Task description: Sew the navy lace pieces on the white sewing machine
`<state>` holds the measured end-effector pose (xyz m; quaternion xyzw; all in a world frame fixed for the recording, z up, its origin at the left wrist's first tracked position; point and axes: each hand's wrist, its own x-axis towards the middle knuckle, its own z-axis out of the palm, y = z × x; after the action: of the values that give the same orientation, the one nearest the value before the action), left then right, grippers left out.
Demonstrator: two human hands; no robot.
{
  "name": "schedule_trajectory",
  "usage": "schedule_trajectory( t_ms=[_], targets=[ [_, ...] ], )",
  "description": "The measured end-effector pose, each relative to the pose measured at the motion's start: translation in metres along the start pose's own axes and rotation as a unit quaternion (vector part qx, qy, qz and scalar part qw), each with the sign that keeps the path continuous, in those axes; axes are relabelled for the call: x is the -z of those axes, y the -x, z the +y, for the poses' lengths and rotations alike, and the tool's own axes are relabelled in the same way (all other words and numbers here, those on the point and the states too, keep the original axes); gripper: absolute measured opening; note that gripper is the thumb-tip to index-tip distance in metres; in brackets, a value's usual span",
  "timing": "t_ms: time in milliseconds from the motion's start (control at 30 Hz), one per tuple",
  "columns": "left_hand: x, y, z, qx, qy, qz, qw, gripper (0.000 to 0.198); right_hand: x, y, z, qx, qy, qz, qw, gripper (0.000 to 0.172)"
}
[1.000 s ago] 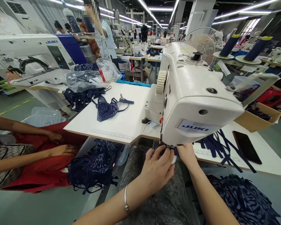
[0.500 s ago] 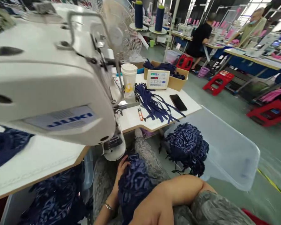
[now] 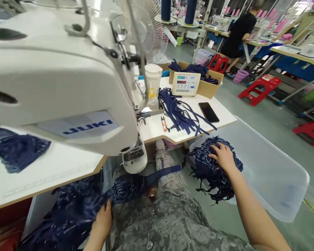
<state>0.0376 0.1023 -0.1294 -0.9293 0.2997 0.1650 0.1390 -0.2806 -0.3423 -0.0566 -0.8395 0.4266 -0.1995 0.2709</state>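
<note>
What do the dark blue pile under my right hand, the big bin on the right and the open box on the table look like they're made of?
Blue pile: fabric, perhaps synthetic, judging by its satiny sheen and soft folds. Bin: most likely plastic, smooth and cloudy, see-through-looking. Box: apparently cardboard, plain matt brown with thin, flat sides.

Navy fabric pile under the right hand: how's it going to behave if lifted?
Likely floppy: the navy fabric pile slumps, with loose ends dangling at its edge. Probably apt to snag, since its many folds and strips look jumbled together. A lift from the top, where the right hand is, may bring up only some pieces.
</note>
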Motion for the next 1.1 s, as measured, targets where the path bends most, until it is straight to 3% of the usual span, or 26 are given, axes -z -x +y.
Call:
schedule_trajectory(
  t_ms=[67, 167, 267, 333, 433, 467, 500, 533, 600, 700, 800, 900, 1000, 1067, 1100],
  targets=[
    [-0.007, 0.003, 0.007, 0.005, 0.034, -0.044, 0.998, 0.050, 0.007, -0.004, 0.027, -0.011, 0.021, 0.011, 1.000, 0.008],
    [0.011, 0.001, 0.008, -0.009, 0.099, -0.092, 0.991, 0.041, 0.025, -0.008, 0.042, -0.037, 0.032, 0.054, 0.997, 0.013],
    [0.054, -0.003, 0.019, -0.081, 0.208, -0.137, 0.965, 0.040, 0.055, -0.007, 0.027, -0.061, 0.037, 0.116, 0.991, 0.011],
    [0.085, -0.001, 0.041, -0.166, 0.299, -0.184, 0.922, 0.038, 0.074, 0.000, -0.002, -0.058, 0.030, 0.146, 0.987, 0.014],
    [0.119, 0.015, 0.093, -0.293, 0.422, -0.280, 0.811, 0.043, 0.086, 0.017, -0.067, -0.006, -0.036, 0.134, 0.990, 0.020],
    [0.125, 0.021, 0.112, -0.329, 0.479, -0.332, 0.743, 0.049, 0.082, 0.024, -0.090, 0.043, -0.057, 0.117, 0.991, 0.016],
    [0.128, 0.027, 0.129, -0.306, 0.620, -0.442, 0.572, 0.058, 0.075, 0.031, -0.113, 0.099, -0.073, 0.069, 0.990, 0.014],
    [0.129, 0.031, 0.144, -0.294, 0.666, -0.462, 0.507, 0.071, 0.063, 0.038, -0.133, 0.148, -0.079, 0.039, 0.985, 0.012],
    [0.128, 0.032, 0.161, -0.254, 0.734, -0.435, 0.456, 0.083, 0.033, 0.050, -0.161, 0.213, -0.117, 0.004, 0.970, 0.010],
    [0.124, 0.018, 0.151, -0.166, 0.838, -0.308, 0.419, 0.064, -0.019, 0.059, -0.165, 0.264, -0.118, -0.041, 0.956, 0.010],
    [0.126, 0.005, 0.109, -0.083, 0.910, -0.147, 0.378, 0.045, -0.064, 0.054, -0.144, 0.301, -0.083, -0.068, 0.948, 0.015],
    [0.133, 0.013, 0.073, -0.036, 0.933, -0.031, 0.358, 0.043, -0.094, 0.046, -0.140, 0.330, -0.062, -0.140, 0.931, 0.023],
    [0.149, 0.038, 0.064, -0.036, 0.927, -0.011, 0.372, 0.042, -0.111, 0.051, -0.172, 0.391, -0.071, -0.174, 0.901, 0.031],
    [0.165, 0.057, 0.068, -0.075, 0.907, -0.014, 0.415, 0.042, -0.118, 0.062, -0.203, 0.448, -0.133, -0.206, 0.860, 0.056],
    [0.174, 0.066, 0.070, -0.112, 0.882, -0.013, 0.458, 0.043, -0.121, 0.067, -0.218, 0.466, -0.177, -0.236, 0.834, 0.067]
  ],
)
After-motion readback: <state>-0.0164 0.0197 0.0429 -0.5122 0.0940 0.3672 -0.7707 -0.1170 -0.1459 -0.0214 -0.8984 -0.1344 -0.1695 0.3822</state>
